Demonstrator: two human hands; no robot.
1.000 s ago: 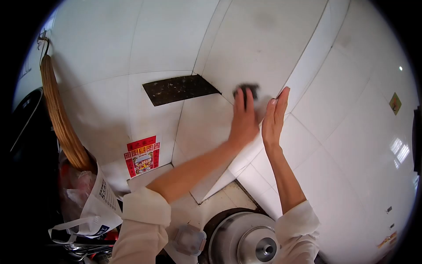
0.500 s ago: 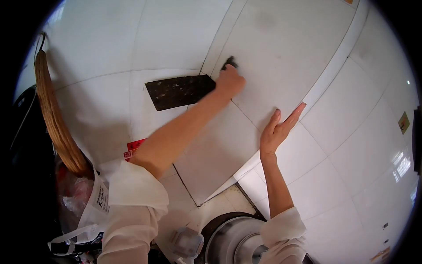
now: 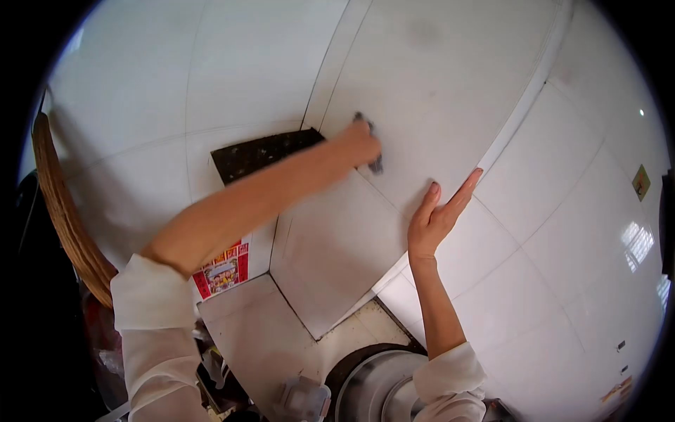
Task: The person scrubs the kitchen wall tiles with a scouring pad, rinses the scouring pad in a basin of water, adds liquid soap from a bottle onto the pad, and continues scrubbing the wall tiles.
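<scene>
My left hand (image 3: 360, 146) is closed over a dark grey cloth (image 3: 376, 166), pressed against the white tiled column (image 3: 436, 91). Parts of the cloth stick out above and below the fist; the rest is hidden, and the hand is slightly blurred. Lower on the same column, my right hand (image 3: 437, 221) rests at its right edge, thumb and fingers spread, holding nothing. Behind my left forearm, a dark speckled slab (image 3: 256, 156) juts out beside the column.
A long dried brown gourd (image 3: 60, 204) hangs at the left. Below are a red printed picture (image 3: 223, 273), a clear plastic container (image 3: 304, 398) and a round metal lid (image 3: 365, 383). A small gold sticker (image 3: 640, 183) is on the right wall.
My left hand has moved down the column with the cloth, and its forearm has swung lower. My right hand keeps its place on the edge. The view has shifted, uncovering more of the red picture.
</scene>
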